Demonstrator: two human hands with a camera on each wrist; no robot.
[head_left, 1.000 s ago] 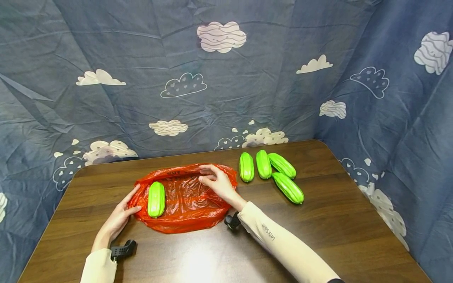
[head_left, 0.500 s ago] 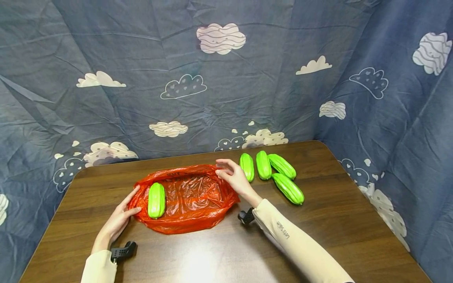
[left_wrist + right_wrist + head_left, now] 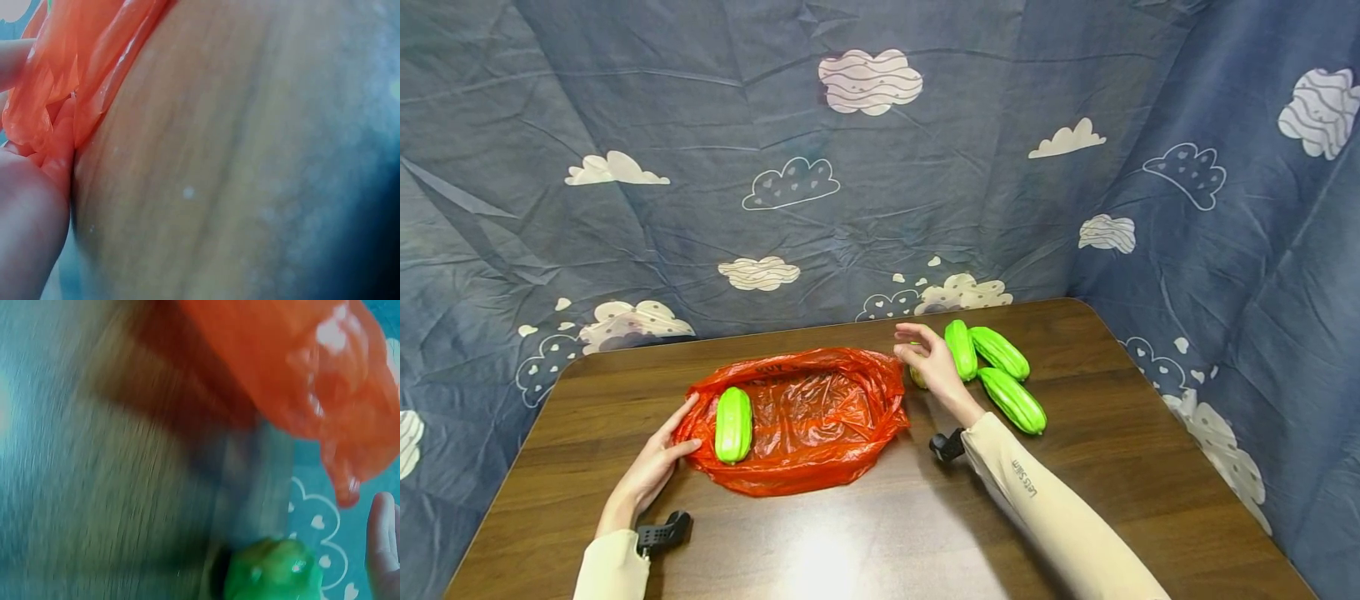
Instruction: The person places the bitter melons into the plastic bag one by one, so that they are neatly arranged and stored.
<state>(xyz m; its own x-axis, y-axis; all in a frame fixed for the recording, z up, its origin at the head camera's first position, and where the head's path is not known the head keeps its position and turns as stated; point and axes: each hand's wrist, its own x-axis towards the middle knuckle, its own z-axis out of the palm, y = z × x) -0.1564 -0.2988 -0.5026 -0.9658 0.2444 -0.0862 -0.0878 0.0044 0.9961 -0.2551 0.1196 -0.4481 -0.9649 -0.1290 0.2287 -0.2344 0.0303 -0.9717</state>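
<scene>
A red plastic bag [image 3: 790, 479] lies spread open on the table, with one green ridged gourd [image 3: 733, 425] inside at its left end. My left hand [image 3: 651, 467] holds the bag's left edge; in the left wrist view the red film [image 3: 94, 56] bunches between thumb and fingers. Just past the bag's right end, my right hand [image 3: 936, 367] hovers with relaxed fingers and nothing in them. It mostly covers another gourd [image 3: 917, 378], whose green end [image 3: 273, 575] shows in the right wrist view.
Right of my right hand lie more green gourds, one upright in view [image 3: 961, 350], one slanted [image 3: 1000, 352] and one nearer [image 3: 1012, 401]. A blue cloud-print curtain [image 3: 880, 208] stands behind the wooden table [image 3: 850, 550].
My right hand has moved right, from above the bag's right part to over the leftmost loose gourd. The left hand and the gourd in the bag stay put.
</scene>
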